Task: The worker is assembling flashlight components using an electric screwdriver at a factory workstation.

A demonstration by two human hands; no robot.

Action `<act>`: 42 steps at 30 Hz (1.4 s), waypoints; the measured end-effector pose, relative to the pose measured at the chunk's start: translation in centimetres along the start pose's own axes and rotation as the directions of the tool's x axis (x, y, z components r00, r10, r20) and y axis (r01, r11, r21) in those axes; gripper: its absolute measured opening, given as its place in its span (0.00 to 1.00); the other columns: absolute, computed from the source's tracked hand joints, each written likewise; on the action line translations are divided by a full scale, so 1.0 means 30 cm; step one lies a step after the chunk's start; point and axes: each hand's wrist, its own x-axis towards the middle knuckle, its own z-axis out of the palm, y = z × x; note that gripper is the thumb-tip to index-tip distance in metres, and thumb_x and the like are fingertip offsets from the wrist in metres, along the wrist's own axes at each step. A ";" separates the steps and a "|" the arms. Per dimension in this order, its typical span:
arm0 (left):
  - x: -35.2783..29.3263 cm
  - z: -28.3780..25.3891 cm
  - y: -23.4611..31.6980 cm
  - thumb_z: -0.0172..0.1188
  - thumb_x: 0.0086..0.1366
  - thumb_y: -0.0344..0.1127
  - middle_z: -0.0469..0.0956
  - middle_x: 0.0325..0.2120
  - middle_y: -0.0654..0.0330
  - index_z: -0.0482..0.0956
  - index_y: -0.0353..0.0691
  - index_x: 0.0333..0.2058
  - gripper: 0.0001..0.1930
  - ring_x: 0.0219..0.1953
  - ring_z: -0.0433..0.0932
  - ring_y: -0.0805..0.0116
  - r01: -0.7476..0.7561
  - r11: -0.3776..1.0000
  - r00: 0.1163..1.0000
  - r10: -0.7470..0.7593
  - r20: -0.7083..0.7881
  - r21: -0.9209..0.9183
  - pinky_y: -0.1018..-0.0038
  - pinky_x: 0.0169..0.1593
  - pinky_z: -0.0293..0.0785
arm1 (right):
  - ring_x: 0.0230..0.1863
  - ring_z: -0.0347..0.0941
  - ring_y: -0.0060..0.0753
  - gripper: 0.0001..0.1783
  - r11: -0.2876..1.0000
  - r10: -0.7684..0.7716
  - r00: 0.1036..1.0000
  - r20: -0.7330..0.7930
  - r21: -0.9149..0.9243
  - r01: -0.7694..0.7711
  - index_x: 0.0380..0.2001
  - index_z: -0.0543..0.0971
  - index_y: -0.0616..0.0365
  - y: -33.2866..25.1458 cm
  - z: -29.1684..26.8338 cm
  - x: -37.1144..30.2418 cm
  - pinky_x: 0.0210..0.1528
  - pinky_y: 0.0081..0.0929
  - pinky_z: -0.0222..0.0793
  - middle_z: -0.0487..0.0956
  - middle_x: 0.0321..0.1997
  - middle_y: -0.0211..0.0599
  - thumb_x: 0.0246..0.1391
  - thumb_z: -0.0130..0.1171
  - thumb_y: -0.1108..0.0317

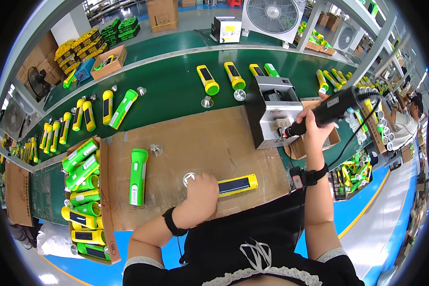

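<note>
My left hand [202,196] is closed around one end of a yellow flashlight [250,180] that lies sideways on the cardboard. A dark solar panel shows along its body. Just beyond my fingers is a whitish round piece [189,178]; whether it is joined to the flashlight is hidden. My right hand [314,127] grips a black corded electric screwdriver [336,107], its tip pointing left at the front of a black-and-grey screw feeder [267,112]. Left of my left hand lie a green flashlight [138,177] and a loose silver reflector [156,149].
A cardboard sheet [200,131] covers the near bench. On the left stands a carton [106,190] of green and yellow flashlights. Several flashlights and reflectors rest along the green bench [171,86] behind. A basket [341,183] of parts is at right, and another person [407,121] sits further off.
</note>
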 end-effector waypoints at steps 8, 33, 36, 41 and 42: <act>0.065 0.062 0.027 0.67 0.47 0.42 0.71 0.31 0.54 0.74 0.41 0.36 0.19 0.38 0.70 0.53 -0.315 0.750 0.920 0.092 -0.380 -0.581 0.62 0.40 0.66 | 0.17 0.67 0.28 0.28 0.944 0.103 0.991 0.085 0.305 -0.124 0.54 0.58 0.65 -0.051 -0.008 -0.089 0.23 0.26 0.67 0.70 0.19 0.36 0.49 0.53 0.75; 0.064 0.124 0.046 0.68 0.39 0.34 0.68 0.34 0.55 0.70 0.39 0.35 0.22 0.37 0.69 0.54 -0.455 0.641 0.851 0.110 -0.513 -0.618 0.63 0.39 0.66 | 0.23 0.68 0.27 0.31 0.937 0.272 0.922 0.277 0.141 -0.319 0.56 0.52 0.59 -0.239 0.159 -0.461 0.33 0.29 0.69 0.68 0.25 0.36 0.53 0.54 0.68; 0.059 0.122 0.052 0.68 0.39 0.34 0.67 0.35 0.54 0.69 0.38 0.35 0.22 0.37 0.69 0.53 -0.462 0.649 0.844 0.114 -0.524 -0.604 0.63 0.39 0.66 | 0.23 0.69 0.27 0.31 0.938 0.284 0.921 0.268 0.122 -0.325 0.56 0.52 0.60 -0.246 0.163 -0.465 0.33 0.29 0.70 0.68 0.25 0.36 0.53 0.54 0.69; 0.054 0.126 0.060 0.67 0.40 0.34 0.67 0.35 0.53 0.69 0.37 0.34 0.21 0.37 0.69 0.53 -0.464 0.664 0.839 0.116 -0.532 -0.587 0.63 0.39 0.67 | 0.23 0.68 0.28 0.31 0.940 0.282 0.928 0.242 0.125 -0.318 0.56 0.52 0.60 -0.244 0.166 -0.474 0.32 0.29 0.70 0.68 0.26 0.36 0.53 0.54 0.70; 0.053 0.127 0.063 0.67 0.40 0.34 0.67 0.35 0.53 0.69 0.37 0.34 0.21 0.37 0.69 0.53 -0.457 0.668 0.841 0.111 -0.529 -0.587 0.63 0.39 0.67 | 0.23 0.68 0.28 0.31 0.941 0.280 0.932 0.230 0.124 -0.314 0.56 0.52 0.60 -0.246 0.168 -0.473 0.32 0.29 0.70 0.68 0.26 0.36 0.53 0.54 0.70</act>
